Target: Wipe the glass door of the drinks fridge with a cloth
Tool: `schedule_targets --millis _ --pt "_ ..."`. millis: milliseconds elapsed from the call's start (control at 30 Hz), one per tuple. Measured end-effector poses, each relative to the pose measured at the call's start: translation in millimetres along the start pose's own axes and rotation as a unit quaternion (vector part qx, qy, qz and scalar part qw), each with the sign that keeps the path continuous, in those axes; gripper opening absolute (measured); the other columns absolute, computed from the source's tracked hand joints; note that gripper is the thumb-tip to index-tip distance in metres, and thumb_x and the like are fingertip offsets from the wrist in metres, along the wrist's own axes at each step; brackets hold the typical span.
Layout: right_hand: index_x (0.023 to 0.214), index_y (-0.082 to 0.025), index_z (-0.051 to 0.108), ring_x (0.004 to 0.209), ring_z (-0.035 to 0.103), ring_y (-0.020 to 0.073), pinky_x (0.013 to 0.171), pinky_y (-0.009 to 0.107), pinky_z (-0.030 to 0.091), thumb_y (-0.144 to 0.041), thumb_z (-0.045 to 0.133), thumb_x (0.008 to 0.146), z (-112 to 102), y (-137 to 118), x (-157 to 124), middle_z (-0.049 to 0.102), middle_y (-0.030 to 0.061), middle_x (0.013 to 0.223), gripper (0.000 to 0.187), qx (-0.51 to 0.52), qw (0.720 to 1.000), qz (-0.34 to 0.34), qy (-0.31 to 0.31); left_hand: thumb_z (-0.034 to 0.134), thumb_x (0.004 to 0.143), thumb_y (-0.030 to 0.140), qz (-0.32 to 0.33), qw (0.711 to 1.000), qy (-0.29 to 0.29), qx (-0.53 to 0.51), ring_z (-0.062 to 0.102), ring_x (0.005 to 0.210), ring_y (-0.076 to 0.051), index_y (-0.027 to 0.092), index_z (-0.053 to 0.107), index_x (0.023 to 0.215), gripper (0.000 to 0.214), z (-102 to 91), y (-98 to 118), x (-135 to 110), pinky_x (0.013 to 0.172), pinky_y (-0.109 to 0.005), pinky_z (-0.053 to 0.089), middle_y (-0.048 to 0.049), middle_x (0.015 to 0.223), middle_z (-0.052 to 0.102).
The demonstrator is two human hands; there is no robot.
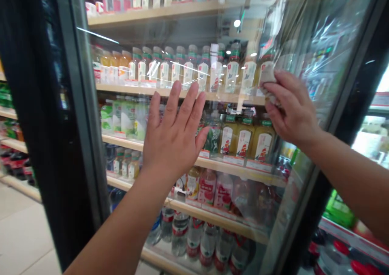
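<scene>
In the head view a glass cooler door point(194, 31) fills most of the space in front of me. My left hand point(174, 133) is spread with its palm toward the glass; whether it presses on the pane I cannot tell. To the right, my right hand point(290, 104) is closed on a crumpled whitish cloth point(269, 78), held at the glass. Part of the cloth is hidden by the fingers. Behind the pane, bottled drinks point(190, 66) stand in rows on the shelves.
A dark door frame point(65, 145) runs down the left, another dark frame point(331, 145) down the right. Lower shelves hold water bottles point(194, 238) and pink-labelled bottles point(208, 185). More drink shelves point(13, 145) stand at far left, above a tiled floor point(24, 234).
</scene>
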State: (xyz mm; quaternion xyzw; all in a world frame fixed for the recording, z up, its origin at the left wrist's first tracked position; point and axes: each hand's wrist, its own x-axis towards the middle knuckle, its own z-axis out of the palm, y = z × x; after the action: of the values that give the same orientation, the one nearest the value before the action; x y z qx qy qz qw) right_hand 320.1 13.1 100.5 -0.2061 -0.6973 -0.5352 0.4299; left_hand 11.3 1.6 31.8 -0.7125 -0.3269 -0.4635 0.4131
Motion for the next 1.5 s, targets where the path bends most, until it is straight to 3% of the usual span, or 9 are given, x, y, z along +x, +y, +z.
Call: schedule_targets --millis 133,233,367,567,733,933,1133,1300,1500 --pt "0.147 -0.023 0.053 0.144 0.051 0.0277 0.123 0.048 0.044 -0.034 0.051 0.104 3 26 40 0.056 0.0128 0.151 0.045 -0.007 0.998 0.039 0.05 0.057 0.1 0.034 -0.006 1.0 0.007 -0.008 0.011 0.16 -0.035 0.032 0.009 0.169 0.084 1.7 -1 -1 0.133 -0.062 0.0 -0.0015 0.171 0.018" --pt "0.145 -0.015 0.053 0.147 0.047 0.0253 0.126 0.044 0.04 -0.033 0.048 0.106 11 17 56 0.054 0.0173 0.152 0.043 -0.014 0.994 0.062 0.083 0.057 0.099 0.034 -0.011 1.0 0.006 -0.016 0.011 0.16 -0.034 0.035 0.009 0.168 0.085 2.3 -2 -2 0.133 -0.061 -0.002 0.0009 0.171 0.017" --pt "0.144 -0.024 0.053 0.147 0.047 0.0201 0.126 0.039 0.039 -0.031 0.045 0.108 15 -4 52 0.053 0.0081 0.155 0.038 0.024 0.999 -0.025 0.008 0.055 0.101 0.036 -0.018 1.0 0.0 -0.025 0.01 0.16 -0.035 0.035 0.013 0.168 0.079 2.3 -3 -1 0.134 -0.059 -0.002 0.0017 0.172 0.018" --pt "0.138 -0.014 0.058 0.142 0.053 0.0224 0.122 0.04 0.044 -0.036 0.049 0.108 17 14 45 0.059 0.0139 0.147 0.039 -0.013 0.988 0.065 0.142 0.043 0.106 0.043 0.0 0.999 -0.014 0.049 0.005 0.161 -0.033 0.022 0.016 0.168 0.07 3.2 -1 -1 0.132 -0.061 0.002 -0.0064 0.172 0.014" --pt "0.137 -0.023 0.061 0.143 0.052 0.0201 0.123 0.039 0.043 -0.035 0.052 0.105 14 6 41 0.058 0.0071 0.15 0.035 0.01 0.999 0.023 0.039 0.044 0.106 0.043 0.001 0.999 -0.016 0.046 0.005 0.161 -0.034 0.019 0.019 0.167 0.07 5.1 0 -1 0.132 -0.061 0.001 -0.0087 0.172 0.016" --pt "0.139 -0.02 0.059 0.138 0.056 0.0239 0.118 0.047 0.047 -0.037 0.051 0.104 23 33 38 0.061 0.0109 0.145 0.039 -0.002 0.985 0.055 0.161 0.049 0.101 0.042 0.027 0.999 0.018 0.011 0.007 0.16 -0.036 0.022 0.018 0.167 0.075 10.5 -10 -2 0.129 -0.065 0.0 -0.0055 0.172 0.015" --pt "0.142 -0.031 0.056 0.143 0.051 0.0226 0.122 0.048 0.044 -0.039 0.046 0.107 19 12 35 0.056 0.0025 0.152 0.038 0.044 0.998 -0.034 0.029 0.047 0.103 0.044 0.034 0.999 0.019 0.022 0.006 0.161 -0.034 0.022 0.016 0.167 0.075 13.5 -13 -2 0.129 -0.064 0.001 -0.0054 0.173 0.014" --pt "0.139 -0.02 0.059 0.14 0.054 0.0236 0.12 0.049 0.045 -0.035 0.047 0.108 24 18 32 0.061 0.0131 0.147 0.037 0.001 0.985 0.058 0.161 0.046 0.102 0.044 0.033 0.999 0.01 0.035 0.006 0.16 -0.035 0.019 0.017 0.167 0.075 12.3 -13 -2 0.128 -0.066 0.003 -0.0075 0.173 0.015" --pt "0.135 -0.035 0.061 0.142 0.053 0.0235 0.124 0.052 0.041 -0.036 0.049 0.105 17 1 31 0.059 0.0011 0.149 0.032 0.046 0.999 -0.011 -0.003 0.049 0.1 0.043 0.023 0.999 0.017 0.017 0.008 0.16 -0.035 0.02 0.022 0.166 0.074 11.6 -9 -1 0.13 -0.064 0.002 -0.0057 0.172 0.018"
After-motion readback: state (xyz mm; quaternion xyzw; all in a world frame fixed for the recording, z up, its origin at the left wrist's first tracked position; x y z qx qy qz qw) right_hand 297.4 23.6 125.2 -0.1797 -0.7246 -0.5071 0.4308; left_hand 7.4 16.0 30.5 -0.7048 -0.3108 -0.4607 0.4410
